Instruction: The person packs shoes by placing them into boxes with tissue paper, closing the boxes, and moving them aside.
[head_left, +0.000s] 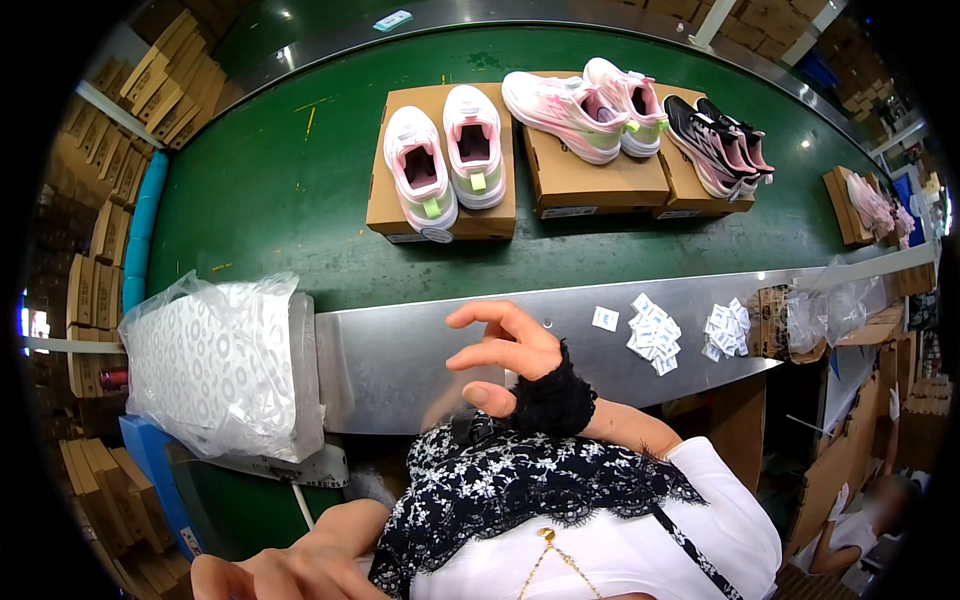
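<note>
My right hand [510, 355], in a black lace cuff, hovers over the metal strip along the near edge of the bench. Its fingers are bent and apart, and nothing is in them. Low at the left, my left hand [285, 577] is cut off by the picture's lower edge; its fingertips are hidden. Right of my right hand lie a single small white packet [605, 318], a pile of such packets [655, 335] and a second pile [727, 329]. Beyond it, white-and-pink sneakers [472, 147] stand on a brown shoebox [400, 225].
More white-and-pink sneakers [585, 115] and black-and-pink sneakers [715, 145] rest on boxes on the green bench [270, 190]. Patterned white paper in clear plastic [215, 360] lies at the left. Stacked cartons [95, 290] line the left side. Another person [850, 535] is at lower right.
</note>
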